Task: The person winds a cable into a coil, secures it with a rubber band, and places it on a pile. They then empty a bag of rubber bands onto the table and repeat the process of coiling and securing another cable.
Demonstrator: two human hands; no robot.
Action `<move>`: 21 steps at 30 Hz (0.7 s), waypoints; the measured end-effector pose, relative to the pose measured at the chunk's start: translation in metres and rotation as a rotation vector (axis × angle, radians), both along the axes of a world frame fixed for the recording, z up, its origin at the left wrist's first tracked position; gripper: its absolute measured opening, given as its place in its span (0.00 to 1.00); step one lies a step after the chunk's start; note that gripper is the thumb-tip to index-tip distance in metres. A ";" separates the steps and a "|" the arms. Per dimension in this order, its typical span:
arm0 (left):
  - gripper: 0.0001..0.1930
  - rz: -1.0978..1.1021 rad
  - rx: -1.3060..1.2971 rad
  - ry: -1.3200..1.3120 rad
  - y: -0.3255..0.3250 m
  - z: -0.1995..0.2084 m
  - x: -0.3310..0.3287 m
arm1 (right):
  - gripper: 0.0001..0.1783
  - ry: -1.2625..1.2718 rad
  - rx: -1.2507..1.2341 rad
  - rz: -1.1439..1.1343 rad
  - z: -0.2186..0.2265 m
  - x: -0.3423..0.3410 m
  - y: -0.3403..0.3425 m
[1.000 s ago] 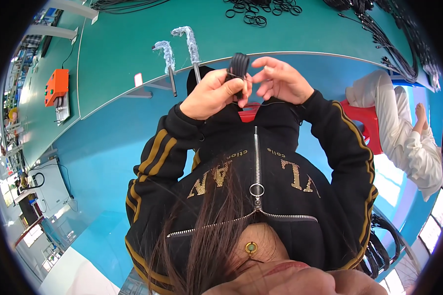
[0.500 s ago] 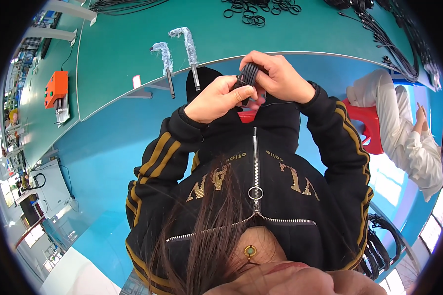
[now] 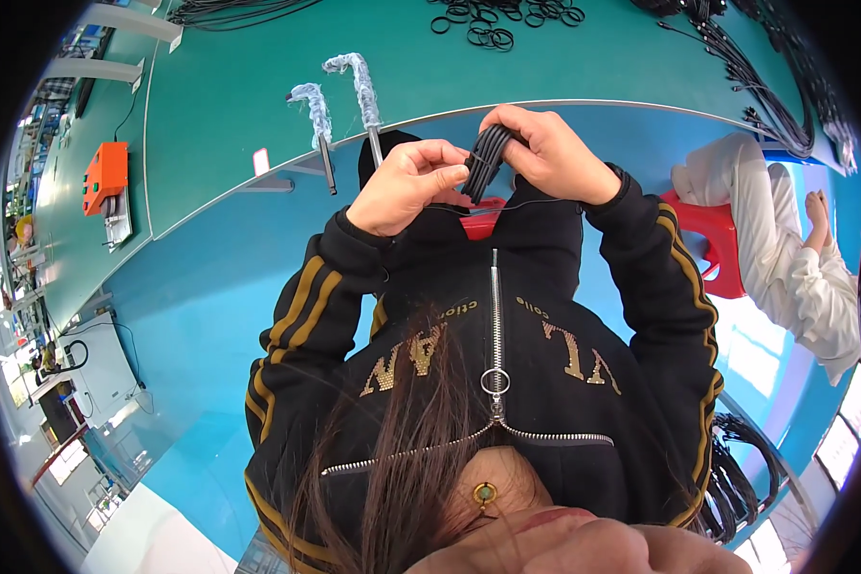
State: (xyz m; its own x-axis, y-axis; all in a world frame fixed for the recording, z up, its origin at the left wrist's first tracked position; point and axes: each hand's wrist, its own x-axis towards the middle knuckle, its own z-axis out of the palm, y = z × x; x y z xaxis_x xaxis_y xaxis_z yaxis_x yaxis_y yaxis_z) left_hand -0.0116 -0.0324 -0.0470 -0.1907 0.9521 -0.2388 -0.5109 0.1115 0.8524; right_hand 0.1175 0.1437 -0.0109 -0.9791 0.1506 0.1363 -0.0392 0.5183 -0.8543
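Note:
A coiled black cable [image 3: 489,161] is held up in front of my lap, just off the table's front edge. My right hand [image 3: 557,158] grips the coil from its right side, fingers wrapped over the top. My left hand [image 3: 413,182] pinches at the coil's left side, thumb and forefinger together by a thin dark band or cable end that I cannot make out clearly. Two bent metal rods wrapped in pale plastic, a longer one [image 3: 364,91] and a shorter one [image 3: 318,120], stick out from the table edge left of my hands.
Black rubber rings [image 3: 493,38] lie on the green table [image 3: 239,96]. More black cables [image 3: 737,81] are piled at the far right. An orange box device [image 3: 106,179] stands at the left. A person in white [image 3: 784,239] sits to my right beside a red stool [image 3: 710,239].
My left hand has drawn slightly left from the coil, its thumb off the coil's face. The coil now shows more fully and tilts a little, still in my right hand.

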 end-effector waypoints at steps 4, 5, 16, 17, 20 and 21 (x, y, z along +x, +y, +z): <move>0.10 -0.061 -0.003 -0.065 0.000 -0.001 0.001 | 0.09 0.023 -0.033 -0.042 -0.009 -0.001 -0.003; 0.10 -0.051 -0.017 -0.015 0.001 0.001 0.003 | 0.09 0.044 -0.039 -0.065 -0.011 -0.001 -0.003; 0.13 0.133 0.099 0.305 -0.006 0.015 0.034 | 0.08 0.002 -0.310 -0.253 -0.011 0.002 -0.014; 0.14 0.106 0.114 0.293 -0.006 0.015 0.032 | 0.09 -0.089 -0.471 -0.251 -0.009 0.002 -0.015; 0.14 0.058 0.128 0.305 -0.006 0.012 0.025 | 0.09 -0.200 -0.705 -0.279 -0.007 0.006 -0.016; 0.14 0.038 0.127 0.332 -0.006 0.009 0.023 | 0.09 -0.255 -0.822 -0.293 -0.006 0.007 -0.016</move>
